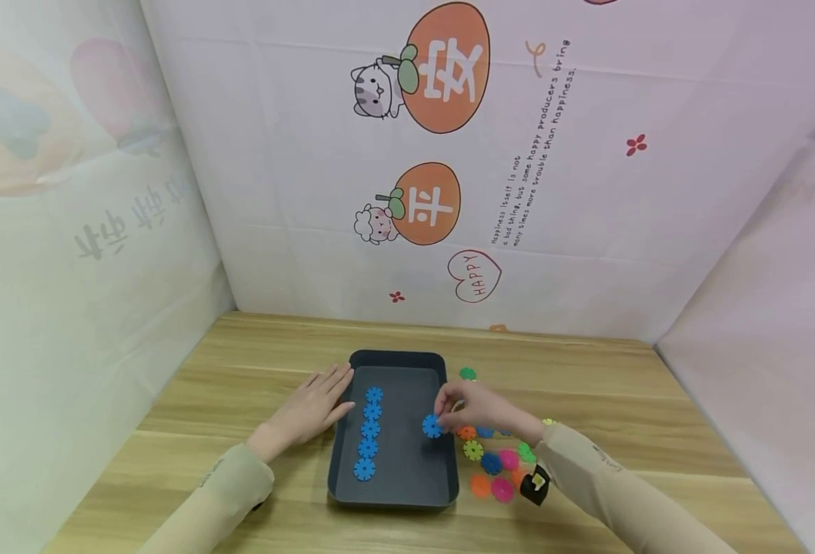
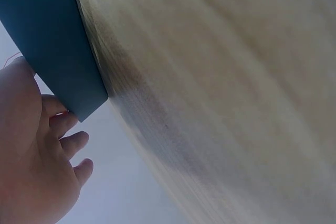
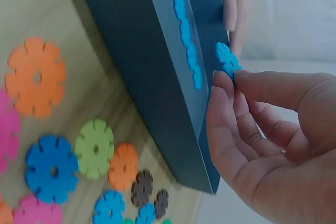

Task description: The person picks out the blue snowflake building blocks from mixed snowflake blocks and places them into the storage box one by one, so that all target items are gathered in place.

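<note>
Between its thumb and fingertips my right hand [image 1: 479,406] pinches a light-blue notched disc [image 1: 432,425], just above the right side of a dark grey tray [image 1: 407,492]. The same blue disc [image 3: 227,59] shows in the right wrist view, apart from the tray's floor. Along the tray's left part runs a column of several blue discs [image 1: 369,447]. My left hand [image 1: 313,404] rests with straight fingers on the tray's left rim. In the left wrist view, that hand [image 2: 42,150] touches the tray's outer wall [image 2: 58,40].
Loose notched discs in orange, pink, green, yellow and blue lie on the wooden table [image 1: 275,492] right of the tray, such as an orange disc [image 3: 37,77] and a dark-blue disc [image 3: 51,169]. Printed cloth walls [image 1: 296,254] stand behind and at both sides.
</note>
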Tool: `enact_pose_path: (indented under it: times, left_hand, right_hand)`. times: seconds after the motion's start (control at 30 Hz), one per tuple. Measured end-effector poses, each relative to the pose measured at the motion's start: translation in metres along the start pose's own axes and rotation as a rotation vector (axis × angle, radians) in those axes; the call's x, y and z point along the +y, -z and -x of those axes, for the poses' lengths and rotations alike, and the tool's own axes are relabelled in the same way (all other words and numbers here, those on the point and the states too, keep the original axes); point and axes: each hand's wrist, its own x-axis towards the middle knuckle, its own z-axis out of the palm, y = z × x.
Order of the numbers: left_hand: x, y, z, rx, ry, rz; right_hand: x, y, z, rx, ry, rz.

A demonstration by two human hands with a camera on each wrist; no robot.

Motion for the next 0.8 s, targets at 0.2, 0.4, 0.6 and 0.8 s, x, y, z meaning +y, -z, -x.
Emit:
enact_pose_path:
  times: [0.2, 0.4, 0.6, 0.8]
  left_hand:
    - [0.000, 0.000, 0.000, 0.005, -0.003, -0.002]
    - [0.000, 0.001, 0.001, 0.010, -0.005, 0.000]
    - [-0.001, -0.001, 0.000, 0.011, -0.007, -0.002]
    - [-0.002, -0.001, -0.001, 0.010, -0.007, 0.000]
  right_hand:
    - [-0.005, -0.015, -0.006, -0.034, 0.006, -0.009]
    - [-0.007, -0.030, -0.012, -0.050, -0.006, 0.005]
    - [-0.008, -0.043, -0.019, -0.068, 0.010, 0.057]
    - [-0.007, -0.053, -0.022, -0.075, 0.034, 0.102]
